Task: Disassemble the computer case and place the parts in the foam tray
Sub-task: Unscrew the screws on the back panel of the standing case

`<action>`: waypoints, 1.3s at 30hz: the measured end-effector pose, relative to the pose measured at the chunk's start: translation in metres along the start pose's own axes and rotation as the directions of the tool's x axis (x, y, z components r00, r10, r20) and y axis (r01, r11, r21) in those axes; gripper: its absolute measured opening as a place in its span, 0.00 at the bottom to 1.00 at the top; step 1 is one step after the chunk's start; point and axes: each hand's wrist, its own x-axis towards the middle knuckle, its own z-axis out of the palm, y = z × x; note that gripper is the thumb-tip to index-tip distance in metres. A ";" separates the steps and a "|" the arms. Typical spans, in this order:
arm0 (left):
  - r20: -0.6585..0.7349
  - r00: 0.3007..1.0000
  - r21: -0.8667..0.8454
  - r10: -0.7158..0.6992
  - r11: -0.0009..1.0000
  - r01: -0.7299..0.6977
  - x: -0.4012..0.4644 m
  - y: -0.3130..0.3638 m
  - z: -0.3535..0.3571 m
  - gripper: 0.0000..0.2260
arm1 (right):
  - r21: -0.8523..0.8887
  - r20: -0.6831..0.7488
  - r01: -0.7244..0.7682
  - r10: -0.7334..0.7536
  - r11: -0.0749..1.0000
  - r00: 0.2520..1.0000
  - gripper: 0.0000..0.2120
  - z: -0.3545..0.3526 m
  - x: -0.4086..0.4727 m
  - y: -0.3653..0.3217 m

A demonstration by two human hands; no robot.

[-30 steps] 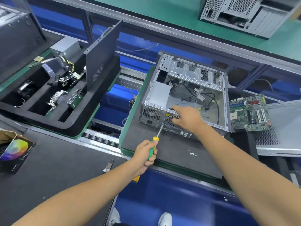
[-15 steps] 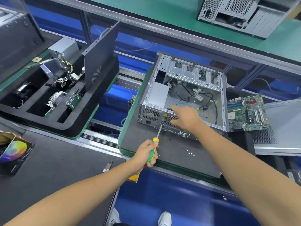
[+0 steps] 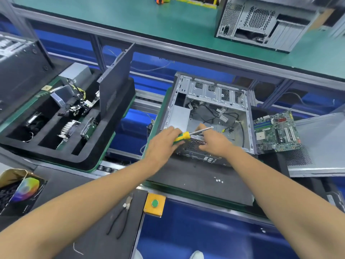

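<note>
The open grey computer case (image 3: 214,94) lies on its side on a dark mat, with loose cables inside. My left hand (image 3: 161,144) grips a yellow-green screwdriver (image 3: 183,136) whose shaft points right across the case's rear edge. My right hand (image 3: 214,140) rests on that rear edge beside the shaft, fingers curled at the metal; what they hold is hidden. The black foam tray (image 3: 87,157) sits at the left, holding a power supply, a heatsink, a drive and an upright side panel (image 3: 116,84). A green motherboard (image 3: 276,131) lies to the right of the case.
Loose screws (image 3: 218,181) lie on the mat in front of the case. Black pliers (image 3: 120,217) and a yellow box with a green button (image 3: 154,203) sit near the bench edge. A cardboard box (image 3: 18,189) stands at the lower left; another case (image 3: 261,21) stands on the far bench.
My left hand has lifted the screwdriver from the case's rear face up over its edge, the shaft now pointing right. My right hand stays at the rear edge. The camera has shifted.
</note>
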 end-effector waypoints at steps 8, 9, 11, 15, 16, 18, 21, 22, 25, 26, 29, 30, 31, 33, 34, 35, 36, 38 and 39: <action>0.557 0.807 0.345 0.197 0.829 -0.440 0.083 0.021 0.011 0.12 | -0.256 0.059 -0.115 0.134 0.960 0.989 0.15 -0.018 -0.052 0.049; 0.580 0.797 0.359 0.168 0.826 -0.435 0.088 0.023 0.014 0.13 | -0.231 0.045 -0.132 0.146 0.964 0.988 0.12 -0.018 -0.052 0.049; 0.618 0.776 0.360 0.127 0.832 -0.423 0.095 0.025 0.015 0.15 | -0.208 0.023 -0.153 0.161 0.966 0.987 0.09 -0.021 -0.051 0.047; 0.671 0.732 0.310 0.118 0.852 -0.422 0.103 0.027 0.007 0.15 | -0.189 0.045 -0.104 0.114 0.976 0.992 0.07 -0.021 -0.053 0.046; 0.675 0.728 0.303 0.119 0.855 -0.421 0.104 0.028 0.004 0.14 | -0.190 0.047 -0.098 0.108 0.977 0.993 0.07 -0.022 -0.054 0.045; 0.677 0.726 0.300 0.119 0.857 -0.420 0.108 0.030 -0.001 0.15 | -0.184 0.039 -0.080 0.089 0.980 0.995 0.05 -0.026 -0.054 0.045; 0.663 0.739 0.292 0.118 0.869 -0.401 0.118 0.035 -0.018 0.14 | -0.140 0.025 -0.068 0.073 0.988 0.997 0.01 -0.040 -0.054 0.043; 0.664 0.738 0.274 0.123 0.877 -0.394 0.123 0.037 -0.024 0.14 | -0.127 0.022 -0.064 0.068 0.990 0.997 0.03 -0.048 -0.052 0.042; 0.662 0.734 0.243 0.152 0.883 -0.402 0.135 0.048 -0.039 0.16 | -0.118 0.008 -0.063 0.065 0.991 0.998 0.15 -0.071 -0.053 0.038; 0.663 0.731 0.235 0.160 0.883 -0.407 0.139 0.052 -0.043 0.16 | -0.106 -0.001 -0.071 0.071 0.992 0.997 0.19 -0.077 -0.054 0.037; 0.689 0.702 0.225 0.178 0.869 -0.441 0.153 0.066 -0.055 0.12 | -0.112 -0.014 -0.089 0.088 0.990 0.996 0.19 -0.096 -0.054 0.037; 0.697 0.694 0.227 0.180 0.863 -0.451 0.158 0.070 -0.059 0.11 | -0.119 -0.011 -0.086 0.085 0.989 0.996 0.14 -0.103 -0.054 0.039; 0.701 0.690 0.229 0.178 0.860 -0.455 0.163 0.075 -0.062 0.10 | -0.128 -0.006 -0.079 0.078 0.989 0.997 0.08 -0.109 -0.053 0.040; 0.707 0.686 0.217 0.174 0.869 -0.444 0.173 0.084 -0.069 0.10 | -0.146 -0.007 -0.056 0.056 0.988 0.998 0.03 -0.125 -0.054 0.042; 0.708 0.685 0.208 0.170 0.877 -0.433 0.177 0.089 -0.072 0.12 | -0.144 -0.013 -0.048 0.046 0.988 0.999 0.04 -0.133 -0.055 0.043; 0.713 0.683 0.200 0.162 0.885 -0.420 0.182 0.093 -0.075 0.12 | -0.137 -0.022 -0.047 0.045 0.989 0.999 0.06 -0.140 -0.057 0.044; 0.722 0.676 0.189 0.149 0.897 -0.400 0.186 0.096 -0.076 0.12 | -0.135 -0.025 -0.048 0.045 0.990 0.999 0.06 -0.147 -0.059 0.045; 0.734 0.666 0.161 0.131 0.919 -0.359 0.194 0.099 -0.076 0.11 | -0.120 -0.031 -0.045 0.041 0.992 0.999 0.04 -0.157 -0.060 0.046; 0.736 0.664 0.147 0.128 0.928 -0.342 0.197 0.099 -0.075 0.11 | -0.100 -0.031 -0.046 0.043 0.994 0.999 0.04 -0.159 -0.060 0.046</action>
